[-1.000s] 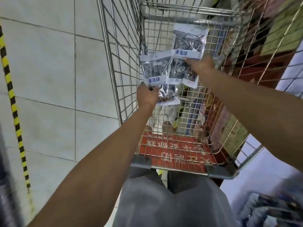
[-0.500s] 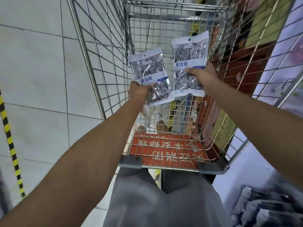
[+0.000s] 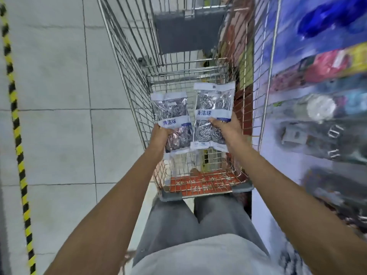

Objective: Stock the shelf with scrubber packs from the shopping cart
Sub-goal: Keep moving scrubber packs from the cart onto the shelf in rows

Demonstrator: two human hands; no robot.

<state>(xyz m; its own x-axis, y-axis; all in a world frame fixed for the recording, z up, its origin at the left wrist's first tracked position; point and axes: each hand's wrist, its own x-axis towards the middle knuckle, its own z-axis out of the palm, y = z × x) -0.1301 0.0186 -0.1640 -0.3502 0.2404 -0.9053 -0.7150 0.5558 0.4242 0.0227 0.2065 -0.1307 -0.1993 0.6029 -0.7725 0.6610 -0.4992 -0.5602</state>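
Glossy steel-wool scrubber packs, each hand's grip pinching one: left hand (image 3: pixel 161 133), right hand (image 3: pixel 228 132), over wire cart (image 3: pixel 137 96).

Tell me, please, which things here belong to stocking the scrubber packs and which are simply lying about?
Belongs to the job:
left pack gripped by the left hand
right pack gripped by the right hand
shopping cart
shelf on the right, blurred

Lying about:
red sign in the cart's bottom
yellow-black floor stripe

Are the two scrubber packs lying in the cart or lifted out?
Lifted: left hand and right hand each hold a pack above the cart.
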